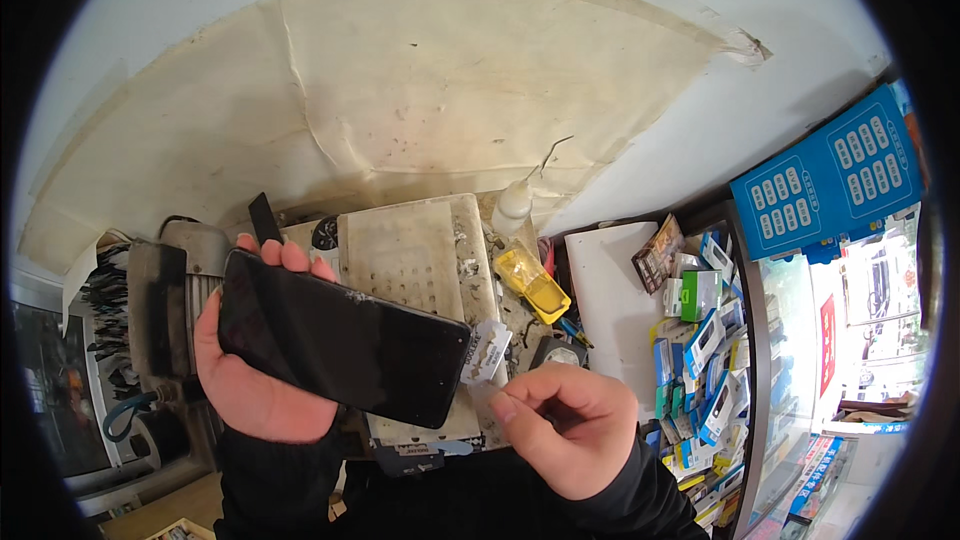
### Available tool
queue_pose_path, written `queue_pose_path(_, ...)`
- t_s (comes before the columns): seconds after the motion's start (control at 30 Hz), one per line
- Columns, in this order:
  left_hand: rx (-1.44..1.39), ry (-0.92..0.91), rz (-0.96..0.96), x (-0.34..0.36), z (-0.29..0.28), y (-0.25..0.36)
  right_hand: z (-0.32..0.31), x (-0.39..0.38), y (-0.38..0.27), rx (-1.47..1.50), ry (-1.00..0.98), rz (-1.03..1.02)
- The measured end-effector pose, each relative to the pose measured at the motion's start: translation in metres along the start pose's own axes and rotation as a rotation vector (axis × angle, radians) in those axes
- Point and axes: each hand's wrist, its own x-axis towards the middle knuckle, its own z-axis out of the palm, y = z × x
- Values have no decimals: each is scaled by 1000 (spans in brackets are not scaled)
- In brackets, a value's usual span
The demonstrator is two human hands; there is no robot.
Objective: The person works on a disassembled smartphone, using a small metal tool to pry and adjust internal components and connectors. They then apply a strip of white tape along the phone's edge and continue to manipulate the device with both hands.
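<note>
A black smartphone (345, 335) lies across the palm of my left hand (265, 395), whose fingers curl over its far edge and thumb rests along its left end. The dark glass faces up, and a pale chipped spot shows on its far long edge. My right hand (565, 425) is closed in a pinch just off the phone's right end. A thin silvery razor blade (487, 350) with slotted cutouts is held there, against or very near that end. Between blade and fingertips a pale, see-through strip shows; I cannot tell whether it belongs to the blade.
Under the phone stands a worn beige perforated work plate (410, 250). Behind are a white needle-tipped bottle (513, 208) and a yellow plastic case (535, 285). Small packaged goods (700, 370) crowd the right, beside a glass display case (785, 340). A grey machine (175, 290) stands left.
</note>
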Motion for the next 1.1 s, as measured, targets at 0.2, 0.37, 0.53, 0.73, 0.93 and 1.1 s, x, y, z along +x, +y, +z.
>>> queue_pose_path(0.2,21,6,21,3,-3,-3,2,8,-2,-122,37,-54)
queue_pose_path(0.37,28,-7,40,1,0,-6,4,12,1,-112,49,-72)
queue_pose_path(0.53,16,-20,39,0,4,-7,3,11,3,-99,54,-73)
queue_pose_path(0.73,3,-22,40,-1,6,-7,0,10,11,-60,-1,-122)
queue_pose_path(0.93,23,-27,44,-2,5,-7,-1,8,16,-23,-54,-155)
queue_pose_path(1.1,35,-56,45,-2,3,-5,0,6,14,-1,-47,-100)
